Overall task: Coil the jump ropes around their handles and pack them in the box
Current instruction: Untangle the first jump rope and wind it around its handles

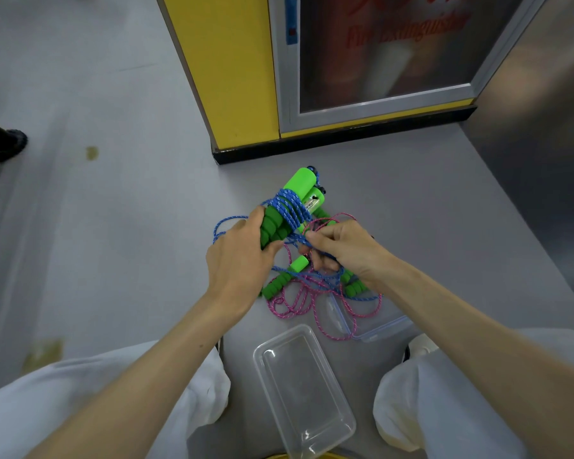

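My left hand (239, 256) grips a pair of green foam handles (299, 187) held together above the floor, with blue rope (289, 207) coiled several turns around them. My right hand (338, 246) pinches the loose blue rope just right of the handles. Below my hands a pink rope (299, 303) lies in a loose tangle on the floor with its own green handles (274, 286). A clear plastic box (304, 389) stands open between my knees.
The box's clear lid (378, 326) with a blue rim lies to the right, partly under the pink rope. A yellow fire extinguisher cabinet (232, 77) stands on the grey floor straight ahead. A black wheel (12, 144) sits at the far left.
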`<control>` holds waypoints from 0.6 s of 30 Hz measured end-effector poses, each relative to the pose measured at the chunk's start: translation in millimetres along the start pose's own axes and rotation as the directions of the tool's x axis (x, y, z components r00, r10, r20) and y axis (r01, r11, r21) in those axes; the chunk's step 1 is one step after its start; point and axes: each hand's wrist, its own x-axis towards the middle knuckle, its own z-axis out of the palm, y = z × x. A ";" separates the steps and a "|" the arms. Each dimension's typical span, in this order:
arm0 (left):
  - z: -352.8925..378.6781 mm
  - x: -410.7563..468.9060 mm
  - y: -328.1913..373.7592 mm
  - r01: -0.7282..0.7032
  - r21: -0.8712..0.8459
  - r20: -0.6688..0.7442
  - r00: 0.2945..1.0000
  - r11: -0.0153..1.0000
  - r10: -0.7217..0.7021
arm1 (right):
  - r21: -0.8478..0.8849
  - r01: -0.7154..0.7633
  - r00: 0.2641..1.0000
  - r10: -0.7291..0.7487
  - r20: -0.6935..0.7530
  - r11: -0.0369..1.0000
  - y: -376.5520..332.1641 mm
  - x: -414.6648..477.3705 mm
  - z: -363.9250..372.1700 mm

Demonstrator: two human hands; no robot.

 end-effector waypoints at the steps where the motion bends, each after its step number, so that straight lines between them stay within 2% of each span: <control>1: 1.2 -0.8 0.2 -0.006 0.028 0.002 1.000 1.000 0.006 | -0.009 0.011 0.999 -0.011 0.032 1.000 0.0 -0.7 0.6; 4: 3.7 -3.6 0.7 -0.065 0.126 -0.005 0.998 0.990 0.066 | -0.028 0.012 0.996 -0.010 0.086 1.000 0.7 0.2 0.4; 9: 13.0 -12.0 -0.1 -0.280 0.265 -0.017 0.955 0.923 0.295 | -0.048 -0.024 0.999 0.026 0.034 0.999 3.3 2.1 2.7; 12: 21.0 -15.7 0.2 -0.338 0.241 -0.010 0.937 0.910 0.350 | -0.011 -0.044 0.999 0.044 -0.001 0.999 5.3 1.3 3.4; 15: 24.3 -18.0 2.0 -0.352 0.159 0.027 0.935 0.922 0.352 | 0.108 -0.059 0.998 0.059 0.001 0.992 -0.1 -2.0 0.1; 18: 26.9 -16.4 -1.1 -0.372 0.114 0.066 0.928 0.921 0.367 | 0.077 -0.070 0.997 0.070 -0.006 0.995 -4.8 -4.9 -0.1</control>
